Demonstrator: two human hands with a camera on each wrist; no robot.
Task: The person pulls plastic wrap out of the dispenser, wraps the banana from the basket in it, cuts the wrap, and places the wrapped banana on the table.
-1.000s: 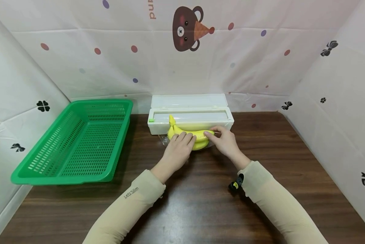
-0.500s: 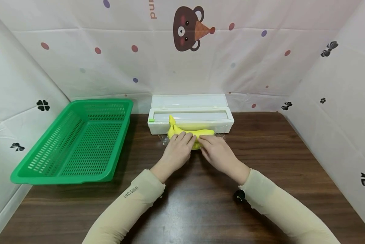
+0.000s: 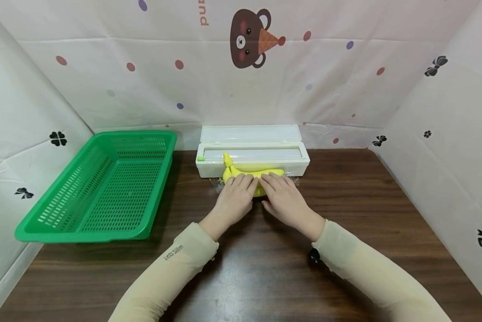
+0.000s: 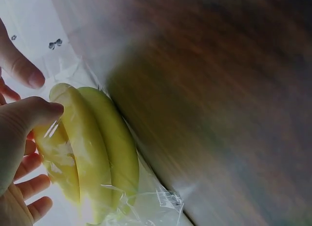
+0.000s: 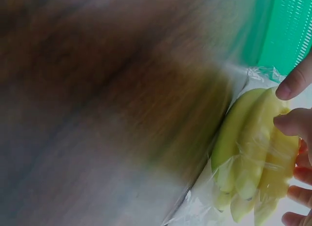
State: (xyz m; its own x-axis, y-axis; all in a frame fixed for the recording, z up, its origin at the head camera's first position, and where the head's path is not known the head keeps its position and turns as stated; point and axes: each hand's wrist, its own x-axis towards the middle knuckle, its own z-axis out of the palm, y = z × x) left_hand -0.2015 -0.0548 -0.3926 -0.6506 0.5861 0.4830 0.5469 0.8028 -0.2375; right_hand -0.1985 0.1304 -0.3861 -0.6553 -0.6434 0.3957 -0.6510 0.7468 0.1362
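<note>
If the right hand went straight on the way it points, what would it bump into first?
The bananas, under clear plastic film: the fingers of the right hand lie over them. Beyond, the white cling film dispenser would probably come next, though depth is hard to judge.

Forearms are slanting up from the bottom edge; left grip and right grip are curving close together mid-frame.
</note>
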